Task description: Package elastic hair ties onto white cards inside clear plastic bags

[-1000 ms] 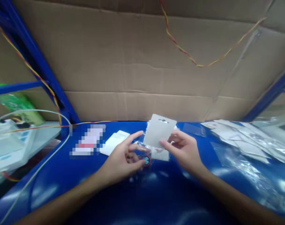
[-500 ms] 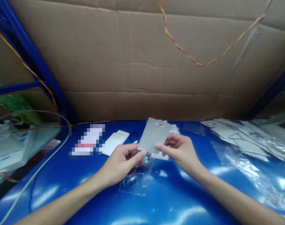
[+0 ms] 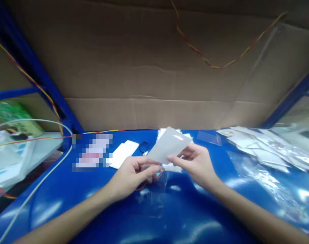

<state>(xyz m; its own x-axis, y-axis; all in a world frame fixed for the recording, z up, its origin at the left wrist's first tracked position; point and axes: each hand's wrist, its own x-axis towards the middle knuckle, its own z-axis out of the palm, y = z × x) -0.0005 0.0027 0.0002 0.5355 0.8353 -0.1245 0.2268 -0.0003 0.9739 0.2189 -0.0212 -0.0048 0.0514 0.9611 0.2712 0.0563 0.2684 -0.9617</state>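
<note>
Held pale card (image 3: 167, 147) at frame centre in pinched fingers of right hand (image 3: 200, 165); gripped clear bag (image 3: 151, 201), apparently, between closed fingers of left hand (image 3: 127, 176). Looked light, stiff, creasable; best taken by edges.

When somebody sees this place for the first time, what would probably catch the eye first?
Probably the pale card, held tilted in the right hand above the blue table. The left hand is near its lower corner, with a reddish cord by the fingers. Higher up, a red-and-yellow wire droops in front of the cardboard.
</note>
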